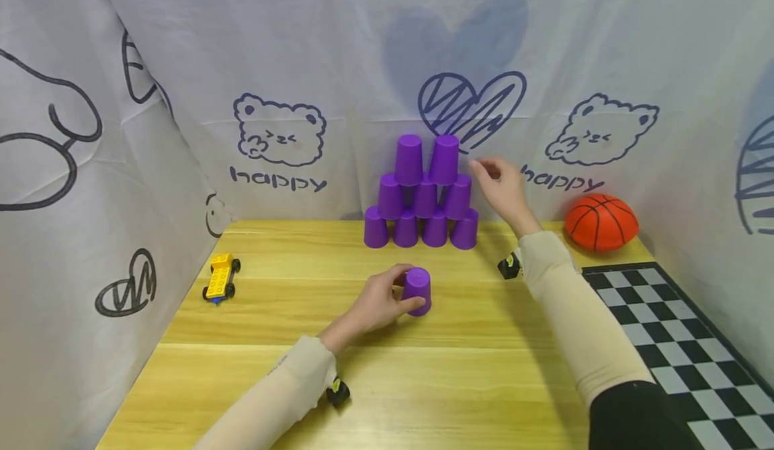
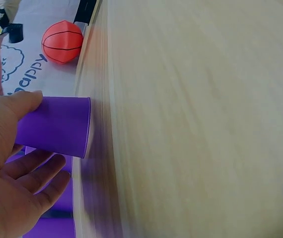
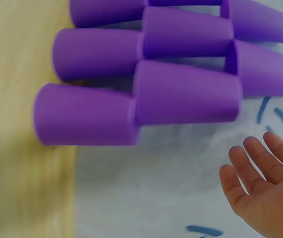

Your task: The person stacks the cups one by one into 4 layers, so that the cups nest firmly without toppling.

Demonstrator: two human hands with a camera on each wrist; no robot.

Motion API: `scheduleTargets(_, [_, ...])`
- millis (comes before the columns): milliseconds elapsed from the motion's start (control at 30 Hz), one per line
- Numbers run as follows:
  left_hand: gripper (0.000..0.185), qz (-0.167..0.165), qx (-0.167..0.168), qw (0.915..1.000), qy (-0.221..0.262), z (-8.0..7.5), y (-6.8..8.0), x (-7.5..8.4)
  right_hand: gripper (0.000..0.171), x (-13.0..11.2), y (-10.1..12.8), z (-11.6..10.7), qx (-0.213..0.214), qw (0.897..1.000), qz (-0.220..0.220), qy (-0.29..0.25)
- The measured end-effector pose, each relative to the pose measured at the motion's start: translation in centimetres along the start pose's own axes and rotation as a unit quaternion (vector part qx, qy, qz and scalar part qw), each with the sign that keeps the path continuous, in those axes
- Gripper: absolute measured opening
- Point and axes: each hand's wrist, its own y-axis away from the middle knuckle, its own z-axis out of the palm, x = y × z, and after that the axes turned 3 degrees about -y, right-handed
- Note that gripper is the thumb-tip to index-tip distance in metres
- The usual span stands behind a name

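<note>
Gripping a single purple cup standing upside down on the wooden desk, just below the middle of the head frame: left hand, thumb and fingers curled round the cup's side. In the left wrist view, thumb along the top of that cup, fingers loosely spread beneath it, rim touching the desk.

Hovering relaxed and holding nothing at centre right of the head frame: right hand, fingers slightly bent, just beside the right edge of the cup pyramid and not touching it. In the right wrist view, fingers at lower right, apart from the stacked cups, with white cloth between.

Standing near the back edge of the desk, above centre: pyramid of upturned purple cups, four in the bottom row, three above, two on top. Well apart from the single cup, which sits nearer the front.

Lying at the left edge of the desk: yellow brick toy car. Resting at the back right corner, against the curtain: orange basketball, seen also at upper left of the left wrist view. Covering the lower right of the head frame: black-and-white chequered board. Hanging behind and at both sides: white curtain printed with bears, hearts and the word "happy".
</note>
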Motion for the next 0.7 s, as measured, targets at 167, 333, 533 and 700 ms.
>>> scheduleTargets(167, [0.056, -0.001, -0.001, 1.0000, -0.003, 0.1, 0.0, 0.0, 0.044, 2.6, 1.0, -0.2, -0.010, 1.000, 0.018, 0.018])
scheduleTargets(333, [0.055, -0.002, 0.002, 1.0000, -0.007, 0.1, 0.0, -0.1, 0.040, 4.9, 2.0, 0.0, -0.026, 0.999, 0.024, 0.029])
scheduleTargets(533, [0.055, 0.000, 0.007, 1.0000, -0.006, 0.3, 0.0, -0.2, 0.039, 7.0, 3.1, 0.4, -0.059, 0.997, 0.034, 0.036])
scheduleTargets(700, [0.055, 0.002, 0.010, 0.9999, -0.009, 0.3, 0.0, -0.2, 0.040, 7.9, 3.6, 0.8, -0.072, 0.996, 0.037, 0.031])
